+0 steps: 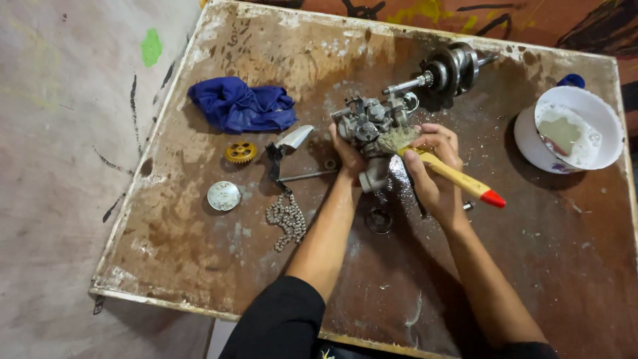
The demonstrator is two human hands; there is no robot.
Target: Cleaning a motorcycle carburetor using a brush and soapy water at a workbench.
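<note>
Tabletop [199,266], a stained and rusty brown board, is carrying everything, and its middle is looking wet under the hands. Far right on it, a white bowl [578,126] is holding cloudy liquid. Far of the hands, a steel crankshaft [446,70] is lying on its side, well apart from the bowl. To the far left a crumpled blue rag [240,105] is resting.

At the centre, a metal carburetor [369,126] is being held just above the tabletop. The left hand [347,154] is closing around its near left side and propping it from below. The right hand [435,169] is wrapping tight around the yellow handle of a brush [446,169] with a red tip, and its bristles are pressing on the carburetor's right face. So the part is sitting between the two hands, touching both the left palm and the brush.

Brushing well here seems to call for a firm left grip so the part is not twisting, short strokes working into the recesses, and keeping the piece over the wet patch so drips are not spreading.

Smaller things are lying to the left: a loose chain [287,221], a round silver cap [223,195], a yellow gear [240,153].
</note>
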